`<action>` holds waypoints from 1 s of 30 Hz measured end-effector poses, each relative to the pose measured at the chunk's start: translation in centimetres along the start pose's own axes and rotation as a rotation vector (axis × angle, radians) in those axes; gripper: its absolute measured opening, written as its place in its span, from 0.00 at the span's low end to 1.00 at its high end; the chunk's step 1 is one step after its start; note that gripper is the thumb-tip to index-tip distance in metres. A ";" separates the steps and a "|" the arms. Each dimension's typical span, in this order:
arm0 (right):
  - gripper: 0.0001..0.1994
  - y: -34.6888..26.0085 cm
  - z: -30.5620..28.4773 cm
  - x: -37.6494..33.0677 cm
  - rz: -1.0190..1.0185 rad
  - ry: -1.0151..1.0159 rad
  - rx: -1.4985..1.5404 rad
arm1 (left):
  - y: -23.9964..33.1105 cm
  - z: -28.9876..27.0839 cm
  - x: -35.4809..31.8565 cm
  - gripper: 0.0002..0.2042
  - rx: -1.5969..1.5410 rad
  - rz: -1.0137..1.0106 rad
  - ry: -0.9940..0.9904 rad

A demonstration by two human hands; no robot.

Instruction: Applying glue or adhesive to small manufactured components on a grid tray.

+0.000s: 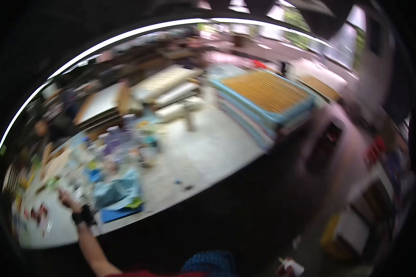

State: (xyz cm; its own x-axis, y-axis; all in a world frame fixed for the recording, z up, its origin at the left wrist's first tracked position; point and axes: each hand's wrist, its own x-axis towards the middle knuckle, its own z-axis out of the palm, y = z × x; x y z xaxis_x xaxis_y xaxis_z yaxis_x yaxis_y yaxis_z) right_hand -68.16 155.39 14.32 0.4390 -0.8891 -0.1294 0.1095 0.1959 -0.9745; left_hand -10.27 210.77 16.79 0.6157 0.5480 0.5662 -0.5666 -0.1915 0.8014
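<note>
My left hand [67, 198] reaches over the left part of a long pale table [208, 152]. A black band [83, 215] wraps its wrist. Motion blur smears the fingers, so whether they grip anything cannot be made out. Just left of the hand lie several small dark red pieces [39, 212], too blurred to name. To its right is a crumpled light-blue cloth or sheet [118, 190] beside a flat blue piece [120, 214] at the table's near edge. My right hand is outside the picture.
Bottles and small containers [115, 141] crowd the table beyond my hand. Pale rolls [173, 111] lie farther back. A stack of blue-edged trays or frames with an orange-brown ribbed top [266, 91] stands at the right end. A yellow-and-white box [344, 235] is on the floor.
</note>
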 end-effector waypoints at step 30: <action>0.18 -23.6 -48.1 65.5 -0.130 0.594 0.082 | 44.3 88.0 -96.5 0.15 0.065 0.079 -2.412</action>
State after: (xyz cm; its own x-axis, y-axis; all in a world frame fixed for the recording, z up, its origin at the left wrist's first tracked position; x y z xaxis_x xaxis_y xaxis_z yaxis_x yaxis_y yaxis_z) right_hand -84.87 72.59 20.03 -0.1524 -0.9818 -0.1133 0.2075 0.0803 -0.9749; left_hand -46.61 77.77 14.61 -0.0797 -0.9460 -0.3143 -0.6288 -0.1969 0.7522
